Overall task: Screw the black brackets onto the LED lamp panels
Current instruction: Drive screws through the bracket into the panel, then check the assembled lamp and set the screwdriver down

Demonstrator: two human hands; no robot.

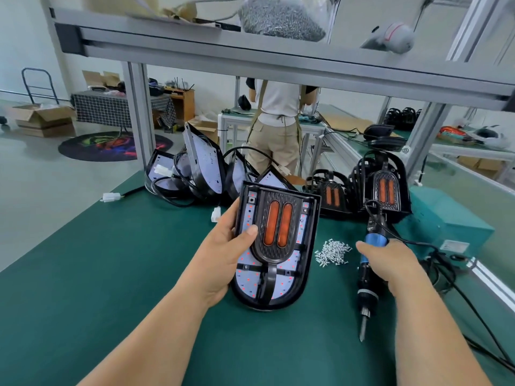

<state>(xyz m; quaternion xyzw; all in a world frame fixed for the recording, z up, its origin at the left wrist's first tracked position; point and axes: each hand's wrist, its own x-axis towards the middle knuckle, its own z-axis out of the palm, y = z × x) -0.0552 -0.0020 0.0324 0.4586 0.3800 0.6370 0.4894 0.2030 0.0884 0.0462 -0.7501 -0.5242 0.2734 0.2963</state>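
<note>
Nearest, the bit of the electric screwdriver [365, 277] points back toward the person, just right of the LED lamp panel [250, 277]. The right hand [390, 263] is wrapped round the tool's body below its blue collar. The left hand [223, 246] grips the panel by its left edge with the thumb pressed on its face, holding it tipped up over the green mat [125, 274] — I cannot tell whether its lower end touches. A black bracket [271, 253] with two orange lenses sits on the panel's face, its stem running to the lower end.

From where I stand, I can make out no screw on the bit, so driving looks not yet begun on this one. To do it well I would lay the panel flat so it cannot rock and keep the thumb pinning the bracket square over its holes. Then take a screw from the loose pile [333, 252] just right of the panel and bring the bit down plumb — a slanted start would likely chew the plastic.

Beyond the panel to the right stands a stack of bracketed lamps [386, 190]; beyond it to the left, bare panels [200, 168] with wires lean together. Farther behind the panel another person [276, 129] stands at a bench, back turned.
</note>
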